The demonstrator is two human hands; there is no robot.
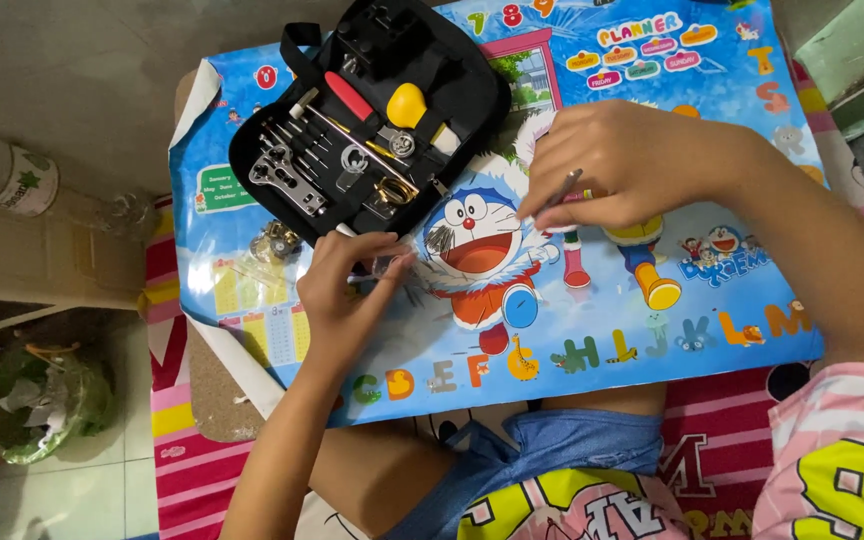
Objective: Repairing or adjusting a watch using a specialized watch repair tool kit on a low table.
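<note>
Fingers of my left hand (344, 290) pinch small clear part (385, 265) steady on cartoon mat (592, 300); right hand (617, 165) grips thin metal tool (559, 189) pen-style, open tool kit (372, 110) within reach.

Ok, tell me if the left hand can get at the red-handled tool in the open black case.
Probably yes. The left hand rests just below the black case, which lies open, and the red-handled tool sits uncovered on top. The hand already pinches a small clear piece, though.

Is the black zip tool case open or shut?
Open: the black zip tool case lies flat, its flap folded back, with the metal tools in their slots exposed.
</note>
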